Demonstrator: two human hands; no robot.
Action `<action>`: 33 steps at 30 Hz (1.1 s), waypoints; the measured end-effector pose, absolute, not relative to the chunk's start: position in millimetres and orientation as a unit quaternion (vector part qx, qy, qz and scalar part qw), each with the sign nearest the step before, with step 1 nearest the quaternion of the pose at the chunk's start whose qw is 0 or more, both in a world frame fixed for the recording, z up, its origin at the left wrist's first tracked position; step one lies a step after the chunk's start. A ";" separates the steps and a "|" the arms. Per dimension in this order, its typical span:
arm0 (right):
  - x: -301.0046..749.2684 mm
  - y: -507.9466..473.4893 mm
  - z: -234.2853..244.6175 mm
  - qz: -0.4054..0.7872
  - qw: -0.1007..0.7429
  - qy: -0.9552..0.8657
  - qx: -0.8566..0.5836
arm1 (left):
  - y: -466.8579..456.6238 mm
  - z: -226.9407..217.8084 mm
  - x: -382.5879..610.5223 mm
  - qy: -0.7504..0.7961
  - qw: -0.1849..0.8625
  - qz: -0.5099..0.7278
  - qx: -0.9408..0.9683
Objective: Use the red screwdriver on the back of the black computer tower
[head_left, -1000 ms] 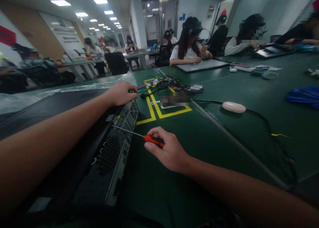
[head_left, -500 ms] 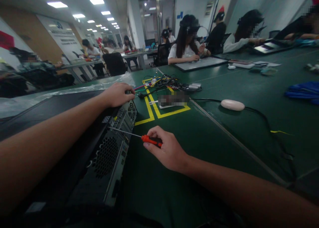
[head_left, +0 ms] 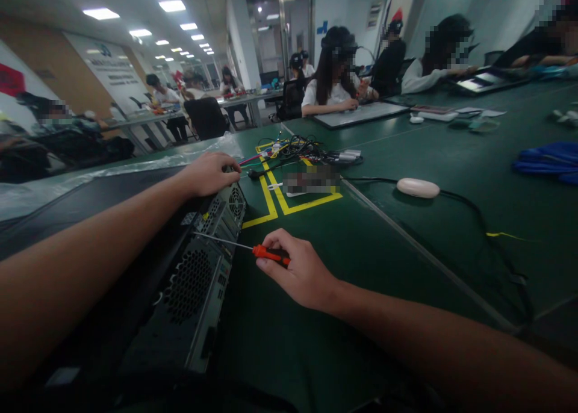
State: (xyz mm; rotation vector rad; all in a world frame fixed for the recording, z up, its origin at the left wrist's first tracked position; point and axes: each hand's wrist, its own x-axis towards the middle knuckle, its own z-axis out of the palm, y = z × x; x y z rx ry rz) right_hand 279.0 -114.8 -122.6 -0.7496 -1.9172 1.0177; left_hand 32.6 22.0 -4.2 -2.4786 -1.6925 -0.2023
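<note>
A dark desktop computer case point(head_left: 117, 220) lies on the green table at left, its rear panel with vent holes and ports turned towards the right. Over its far rear corner rests my left hand point(head_left: 211, 173), fingers bent round the edge and gripping it. Between the thumb and fingers of my right hand point(head_left: 300, 268) is a screwdriver point(head_left: 267, 253) with a red and black handle. The thin shaft points left, and its tip meets the upper edge of the rear panel. Whether a screw sits under the tip is too small to tell.
Beyond the case lie a tangle of cables point(head_left: 307, 148) and yellow tape markings point(head_left: 311, 203) on the table. A pale oval cord piece point(head_left: 418, 188) sits on a black cable at right, with a blue bundle point(head_left: 548, 162) farther over. Several people work at tables behind.
The whole view has shifted slightly. Both hands keep their places, with the screwdriver tip still at the case's edge; the handle appears slightly turned in my right hand.
</note>
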 end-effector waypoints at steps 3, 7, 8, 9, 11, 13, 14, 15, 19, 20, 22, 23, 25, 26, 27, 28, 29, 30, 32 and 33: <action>279.3 -115.2 -123.3 0.402 0.416 -0.761 -0.293 | 21.5 -3.9 33.1 -0.567 0.066 -0.064 -0.819; 279.4 -114.5 -124.9 0.387 0.424 -0.766 -0.290 | 21.5 -3.8 33.2 -0.563 0.067 -0.069 -0.821; 279.3 -114.1 -125.2 0.384 0.425 -0.767 -0.288 | 21.5 -3.7 33.3 -0.562 0.066 -0.067 -0.822; 279.0 -113.7 -125.4 0.381 0.425 -0.769 -0.286 | 21.4 -3.5 33.5 -0.562 0.065 -0.065 -0.822; 278.2 -113.1 -125.9 0.373 0.425 -0.776 -0.280 | 21.1 -3.1 33.9 -0.564 0.065 -0.060 -0.821; 277.2 -113.3 -126.2 0.370 0.425 -0.779 -0.275 | 21.0 -2.7 34.3 -0.566 0.064 -0.058 -0.820; 276.8 -113.9 -126.4 0.377 0.426 -0.775 -0.274 | 21.0 -2.6 34.5 -0.565 0.062 -0.057 -0.820; 276.5 -114.7 -126.6 0.388 0.428 -0.768 -0.275 | 21.2 -2.6 34.6 -0.565 0.060 -0.056 -0.821; 276.7 -117.7 -127.5 0.417 0.430 -0.751 -0.278 | 22.7 -3.2 33.9 -0.562 0.060 -0.060 -0.823; 276.8 -117.9 -127.6 0.413 0.431 -0.753 -0.278 | 23.2 -3.4 33.5 -0.561 0.061 -0.062 -0.823; 277.0 -117.5 -127.8 0.407 0.434 -0.754 -0.278 | 23.9 -4.0 32.6 -0.557 0.061 -0.063 -0.826; 276.9 -117.1 -127.8 0.408 0.435 -0.752 -0.279 | 24.1 -4.2 32.3 -0.555 0.060 -0.063 -0.827; 276.7 -116.1 -127.7 0.415 0.434 -0.750 -0.278 | 24.1 -4.5 31.9 -0.554 0.060 -0.062 -0.828; 276.7 -115.8 -127.8 0.417 0.433 -0.750 -0.276 | 23.9 -4.5 31.9 -0.555 0.060 -0.061 -0.827; 276.7 -115.6 -127.9 0.417 0.433 -0.750 -0.275 | 23.7 -4.5 32.0 -0.557 0.061 -0.062 -0.826; 276.8 -115.5 -128.0 0.417 0.433 -0.751 -0.274 | 23.5 -4.5 32.2 -0.559 0.062 -0.062 -0.825; 276.9 -115.5 -128.2 0.416 0.433 -0.751 -0.274 | 23.4 -4.5 32.4 -0.559 0.062 -0.062 -0.824; 277.0 -115.6 -128.4 0.416 0.432 -0.752 -0.274 | 23.3 -4.5 32.5 -0.558 0.062 -0.062 -0.825; 277.5 -115.9 -128.7 0.417 0.429 -0.753 -0.275 | 23.3 -4.6 32.6 -0.556 0.062 -0.062 -0.827; 277.7 -116.0 -128.7 0.418 0.426 -0.753 -0.275 | 23.4 -4.7 32.5 -0.555 0.062 -0.062 -0.827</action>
